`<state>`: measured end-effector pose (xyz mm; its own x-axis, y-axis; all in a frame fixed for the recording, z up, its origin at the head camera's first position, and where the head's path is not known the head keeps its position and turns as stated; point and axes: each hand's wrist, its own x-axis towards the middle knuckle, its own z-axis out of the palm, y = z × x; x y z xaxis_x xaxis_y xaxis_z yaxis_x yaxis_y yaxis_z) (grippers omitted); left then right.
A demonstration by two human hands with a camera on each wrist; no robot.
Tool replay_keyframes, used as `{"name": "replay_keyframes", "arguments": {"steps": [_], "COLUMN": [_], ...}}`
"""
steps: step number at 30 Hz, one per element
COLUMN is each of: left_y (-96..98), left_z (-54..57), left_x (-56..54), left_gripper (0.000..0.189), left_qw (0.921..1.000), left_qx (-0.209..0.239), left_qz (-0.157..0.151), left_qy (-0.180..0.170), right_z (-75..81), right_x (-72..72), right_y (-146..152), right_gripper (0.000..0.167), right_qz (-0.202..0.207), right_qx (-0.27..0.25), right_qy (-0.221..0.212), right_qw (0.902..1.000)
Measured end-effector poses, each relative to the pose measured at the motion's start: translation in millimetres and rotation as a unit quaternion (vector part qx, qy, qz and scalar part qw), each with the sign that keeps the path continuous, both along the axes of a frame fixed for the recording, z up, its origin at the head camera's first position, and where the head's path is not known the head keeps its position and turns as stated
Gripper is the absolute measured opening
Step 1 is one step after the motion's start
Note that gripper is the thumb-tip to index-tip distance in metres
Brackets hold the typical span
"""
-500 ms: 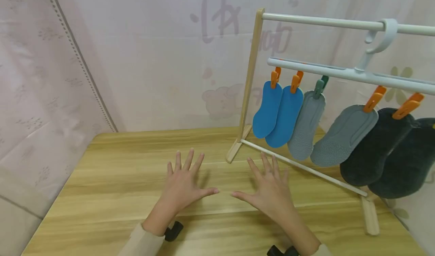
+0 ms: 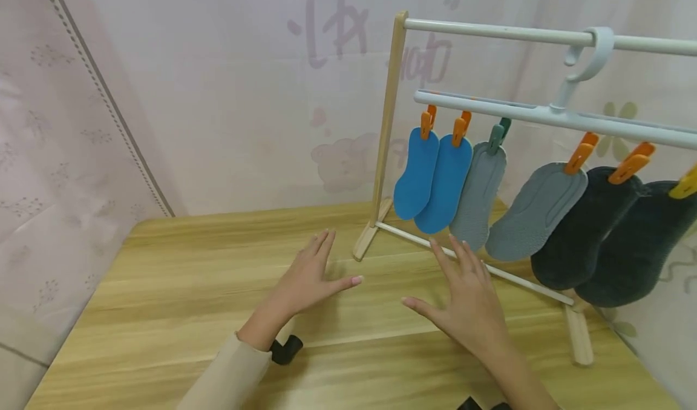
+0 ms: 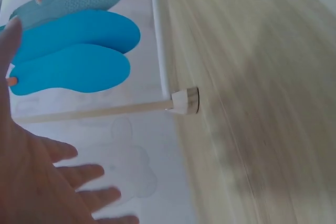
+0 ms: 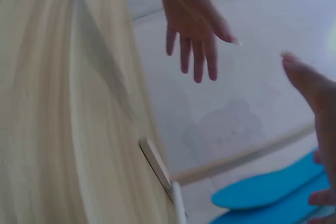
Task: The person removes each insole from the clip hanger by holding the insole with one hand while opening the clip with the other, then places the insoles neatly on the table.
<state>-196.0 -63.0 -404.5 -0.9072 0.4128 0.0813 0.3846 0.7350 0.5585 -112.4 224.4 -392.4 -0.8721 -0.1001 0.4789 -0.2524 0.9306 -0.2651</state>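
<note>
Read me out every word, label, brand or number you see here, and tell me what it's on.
No text reads clearly.
Back curtain: large pale character-like marks, too faint to read.
Same curtain, to their right: smaller letter-like marks, too faint to read.
Hanging insoles and clips: no readable lettering.
</note>
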Motion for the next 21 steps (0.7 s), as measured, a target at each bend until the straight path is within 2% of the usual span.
{"name": "replay_keyframes", "arguments": {"steps": [2,5,10,13,17,19,21], "left_y": [4.1,9.9,18.9,22.1,27.0,30.8,34.9], "left_z": [2.2,4.9,14.1,26.1,45.1,52.9,58.8], "left_x": [-6.4,-16.7,-33.9,-44.9,-61.6,-68.7,-74.6], "left_gripper": [0.107,0.097,0.084,0.076,0.067,0.065,0.064], "left_qw": [0.9988,0.9923,0.9702,0.9549,0.9365,0.9334,0.9372], "left_qx": [0.038,0.103,0.219,0.277,0.34,0.349,0.34], "left_qz": [-0.014,-0.019,-0.023,-0.037,-0.063,-0.068,-0.068], "left_qy": [-0.026,-0.066,-0.101,-0.1,-0.06,-0.044,-0.033], "right_z": [3.9,8.9,17.8,24.4,37.1,44.0,50.5], "right_x": [2.2,4.7,11.3,14.3,16.1,16.3,17.3], "right_y": [8,20,43,56,71,76,82], "right_gripper": [0.103,0.096,0.089,0.087,0.085,0.081,0.078], "right_qz": [0.003,0.013,0.014,-0.002,-0.038,-0.059,-0.082], "right_qx": [-0.024,-0.06,-0.12,-0.149,-0.17,-0.188,-0.209], "right_qy": [0.022,0.068,0.137,0.189,0.266,0.305,0.334], "right_qw": [0.9995,0.9958,0.9831,0.9705,0.948,0.9317,0.9155]}}
